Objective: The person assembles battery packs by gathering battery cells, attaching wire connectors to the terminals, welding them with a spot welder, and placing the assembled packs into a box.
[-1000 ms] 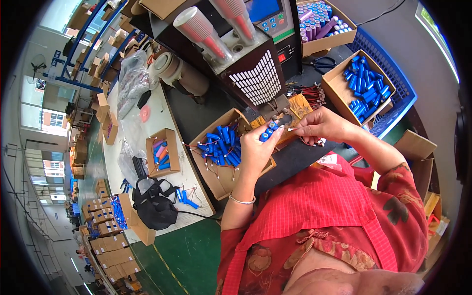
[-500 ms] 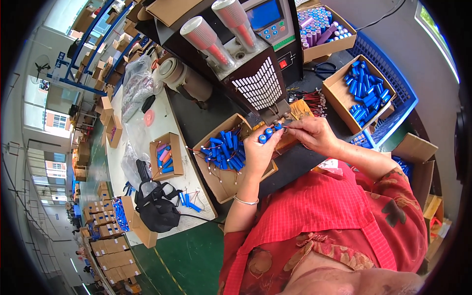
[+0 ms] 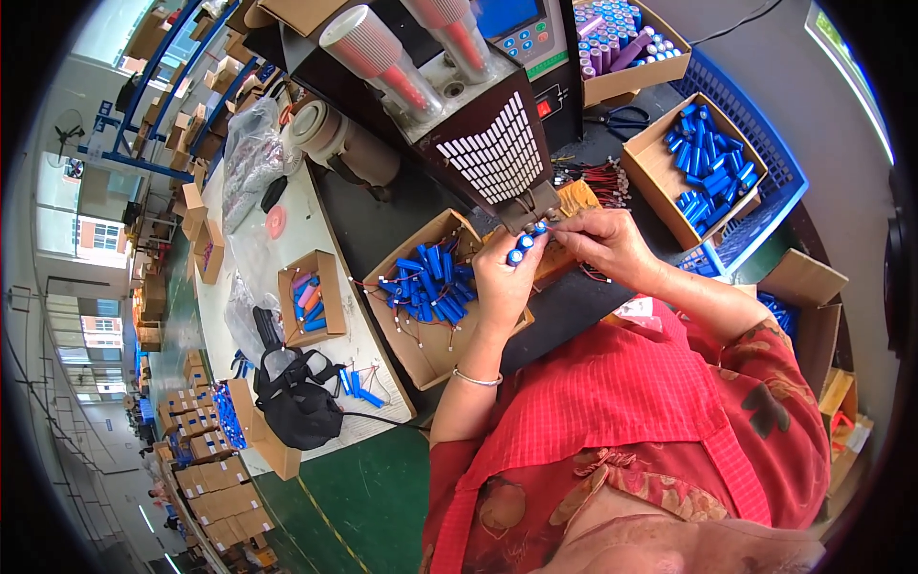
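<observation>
My left hand is closed around blue cylindrical battery cells, their pale ends facing up. It holds them right under the metal head of a dark spot-welding machine. My right hand pinches beside the topmost cell, its fingertips close to the metal head. Thin red wires with a small white connector hang below that hand. What lies exactly between the right fingertips is mostly hidden. An orange-brown block stands behind the hands, partly covered by them.
Left of my hands, a cardboard box holds wired blue cells. To the right, another box of blue cells sits in a blue plastic basket. Black-handled scissors, bundled wires and a bottle are nearby.
The view has shifted slightly, so the machine and boxes appear lower left. The cells in my left hand have tilted a little; both hands remain under the metal head.
</observation>
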The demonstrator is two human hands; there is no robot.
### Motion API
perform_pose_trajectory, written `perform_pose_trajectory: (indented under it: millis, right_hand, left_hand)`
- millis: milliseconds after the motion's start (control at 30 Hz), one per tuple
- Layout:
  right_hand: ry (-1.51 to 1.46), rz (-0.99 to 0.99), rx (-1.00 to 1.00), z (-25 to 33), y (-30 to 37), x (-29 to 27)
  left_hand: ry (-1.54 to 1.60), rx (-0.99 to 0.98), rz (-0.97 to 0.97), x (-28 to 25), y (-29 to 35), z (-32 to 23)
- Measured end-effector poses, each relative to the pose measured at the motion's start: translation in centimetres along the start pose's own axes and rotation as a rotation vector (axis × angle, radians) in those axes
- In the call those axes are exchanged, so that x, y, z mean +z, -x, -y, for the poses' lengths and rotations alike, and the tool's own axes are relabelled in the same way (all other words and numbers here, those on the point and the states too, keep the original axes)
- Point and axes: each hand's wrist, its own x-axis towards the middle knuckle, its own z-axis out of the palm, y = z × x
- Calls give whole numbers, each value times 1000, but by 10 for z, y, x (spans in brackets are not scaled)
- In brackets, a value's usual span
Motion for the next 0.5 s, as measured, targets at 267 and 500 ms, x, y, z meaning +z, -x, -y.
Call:
perform_pose_trajectory:
  millis: [267,500]
  right_hand:
    - [-44,34,87,5,-11,-4]
    - [-176,7,75,1,12,0]
  left_hand:
    - [-69,64,-13,-1,-9,-1]
    - [46,-102,-160,-15,18,7]
